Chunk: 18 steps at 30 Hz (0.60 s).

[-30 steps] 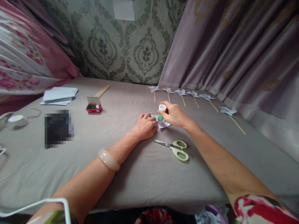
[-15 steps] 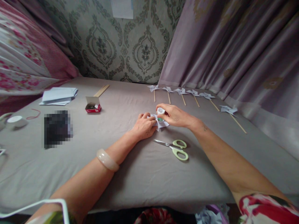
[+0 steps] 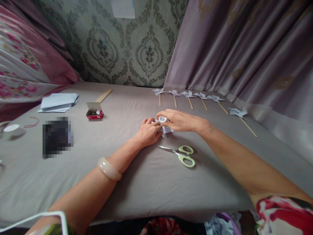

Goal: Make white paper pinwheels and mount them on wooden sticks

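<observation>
My right hand [image 3: 180,120] grips a small white glue stick [image 3: 162,119], its open base end facing up and its lower end against the paper. Under it lies a white folded-paper pinwheel [image 3: 167,130], partly hidden by both hands. With curled fingers my left hand [image 3: 148,132] presses and holds that paper on its left side. Just in front of the hands rests a pair of scissors [image 3: 174,151] with pale green handles, blades pointing left.
Several pinwheels on sticks [image 3: 188,94] lie in a row at the back right. Leftward are a red box [image 3: 95,114] of small metal pieces, wooden sticks [image 3: 104,95], a paper stack [image 3: 58,102], a red string [image 3: 31,122] and a blurred dark object [image 3: 57,137].
My right hand has tipped and lowered the glue stick, shifting slightly left over the paper. The left hand keeps its hold. The whole view has shifted a little.
</observation>
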Each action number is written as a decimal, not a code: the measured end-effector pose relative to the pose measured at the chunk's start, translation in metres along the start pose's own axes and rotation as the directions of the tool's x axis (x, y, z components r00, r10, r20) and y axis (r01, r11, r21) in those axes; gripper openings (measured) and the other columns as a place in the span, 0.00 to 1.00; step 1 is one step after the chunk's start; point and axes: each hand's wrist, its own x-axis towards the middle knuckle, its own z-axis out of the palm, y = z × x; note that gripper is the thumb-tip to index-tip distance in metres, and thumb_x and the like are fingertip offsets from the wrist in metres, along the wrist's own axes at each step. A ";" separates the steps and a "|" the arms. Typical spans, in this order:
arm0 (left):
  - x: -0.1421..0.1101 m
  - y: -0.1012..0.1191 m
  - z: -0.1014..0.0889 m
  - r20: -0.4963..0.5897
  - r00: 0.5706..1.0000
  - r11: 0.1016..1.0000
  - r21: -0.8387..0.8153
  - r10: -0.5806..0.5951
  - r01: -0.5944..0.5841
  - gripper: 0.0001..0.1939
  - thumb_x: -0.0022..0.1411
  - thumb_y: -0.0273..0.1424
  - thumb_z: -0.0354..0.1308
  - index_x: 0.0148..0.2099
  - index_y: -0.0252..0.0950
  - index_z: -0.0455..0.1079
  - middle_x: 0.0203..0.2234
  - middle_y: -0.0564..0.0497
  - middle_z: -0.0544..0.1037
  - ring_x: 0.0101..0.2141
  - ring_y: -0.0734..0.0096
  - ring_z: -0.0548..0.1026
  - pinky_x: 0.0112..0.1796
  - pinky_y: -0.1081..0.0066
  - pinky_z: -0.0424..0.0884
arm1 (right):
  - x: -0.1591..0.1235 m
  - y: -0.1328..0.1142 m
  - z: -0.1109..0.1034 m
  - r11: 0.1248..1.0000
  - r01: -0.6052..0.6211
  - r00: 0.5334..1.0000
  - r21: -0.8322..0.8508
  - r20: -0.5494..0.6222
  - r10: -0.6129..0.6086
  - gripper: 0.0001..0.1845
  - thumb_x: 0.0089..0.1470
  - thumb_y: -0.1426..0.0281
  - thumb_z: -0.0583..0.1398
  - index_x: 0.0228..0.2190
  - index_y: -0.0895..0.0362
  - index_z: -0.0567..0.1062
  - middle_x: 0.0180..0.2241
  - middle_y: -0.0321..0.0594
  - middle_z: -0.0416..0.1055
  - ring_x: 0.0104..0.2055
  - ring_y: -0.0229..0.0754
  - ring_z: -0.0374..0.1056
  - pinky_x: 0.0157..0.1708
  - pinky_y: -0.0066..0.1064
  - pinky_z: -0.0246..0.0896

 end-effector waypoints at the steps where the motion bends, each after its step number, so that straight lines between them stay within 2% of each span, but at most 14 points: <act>1: 0.000 0.000 0.000 -0.003 1.000 1.000 -0.003 -0.002 0.002 0.15 0.64 0.35 0.48 0.49 0.40 0.72 0.45 0.46 0.76 0.50 0.54 0.64 0.47 0.55 0.58 | 0.001 -0.002 -0.001 1.000 0.007 1.000 -0.006 0.019 -0.007 0.14 0.60 0.68 0.53 0.46 0.56 0.69 0.39 0.45 0.70 0.42 0.44 0.65 0.41 0.32 0.57; 6: 0.000 -0.002 0.001 0.000 1.000 1.000 -0.011 -0.002 0.002 0.15 0.64 0.35 0.49 0.47 0.39 0.73 0.44 0.45 0.76 0.50 0.54 0.64 0.48 0.54 0.58 | 0.002 -0.007 -0.009 1.000 0.026 0.997 -0.014 0.067 -0.025 0.12 0.58 0.68 0.55 0.44 0.55 0.71 0.35 0.42 0.69 0.38 0.42 0.65 0.38 0.32 0.57; 8: -0.001 -0.002 0.001 -0.008 1.000 1.000 -0.019 0.010 -0.011 0.15 0.64 0.36 0.48 0.46 0.40 0.73 0.45 0.46 0.75 0.50 0.54 0.63 0.48 0.54 0.58 | -0.003 -0.006 -0.016 1.000 0.010 1.000 0.012 -0.021 -0.010 0.12 0.57 0.68 0.56 0.43 0.56 0.71 0.35 0.42 0.70 0.37 0.41 0.65 0.38 0.31 0.57; 10: -0.001 -0.003 0.001 -0.025 0.999 1.000 -0.020 0.021 -0.021 0.15 0.64 0.36 0.48 0.46 0.40 0.74 0.48 0.46 0.74 0.51 0.53 0.62 0.48 0.55 0.58 | -0.012 -0.005 -0.021 0.996 -0.024 0.977 0.081 -0.208 0.040 0.12 0.56 0.69 0.57 0.43 0.56 0.71 0.36 0.41 0.71 0.36 0.41 0.65 0.38 0.31 0.58; 12: -0.001 -0.003 0.002 -0.041 0.999 0.999 -0.017 0.027 -0.028 0.15 0.64 0.36 0.49 0.45 0.40 0.74 0.50 0.47 0.72 0.51 0.53 0.62 0.48 0.55 0.58 | -0.021 -0.004 -0.022 0.977 -0.046 0.902 0.206 -0.412 0.130 0.12 0.55 0.67 0.59 0.41 0.57 0.71 0.35 0.39 0.71 0.35 0.40 0.65 0.36 0.31 0.59; 14: 0.000 -0.003 0.002 -0.041 0.999 0.999 -0.015 0.033 -0.033 0.15 0.64 0.36 0.49 0.44 0.39 0.75 0.49 0.46 0.73 0.50 0.54 0.63 0.48 0.55 0.58 | -0.030 -0.003 -0.017 0.927 -0.027 0.797 0.374 -0.551 0.246 0.12 0.53 0.64 0.60 0.39 0.56 0.70 0.34 0.38 0.71 0.34 0.39 0.66 0.34 0.31 0.61; 16: 0.000 -0.003 0.001 -0.033 0.999 0.999 -0.024 0.041 -0.042 0.14 0.64 0.36 0.49 0.44 0.39 0.75 0.45 0.46 0.75 0.49 0.55 0.64 0.48 0.55 0.58 | -0.036 -0.002 -0.006 0.829 0.037 0.707 0.558 -0.601 0.372 0.15 0.51 0.59 0.62 0.38 0.54 0.70 0.33 0.36 0.70 0.32 0.38 0.66 0.32 0.30 0.64; 18: 0.001 -0.003 0.000 -0.028 0.999 0.998 -0.039 0.043 -0.044 0.14 0.64 0.35 0.50 0.43 0.39 0.75 0.43 0.46 0.77 0.47 0.56 0.66 0.48 0.54 0.58 | -0.041 -0.002 0.008 0.666 0.108 0.656 0.738 -0.557 0.510 0.18 0.49 0.56 0.63 0.38 0.53 0.70 0.32 0.34 0.69 0.29 0.36 0.67 0.32 0.30 0.67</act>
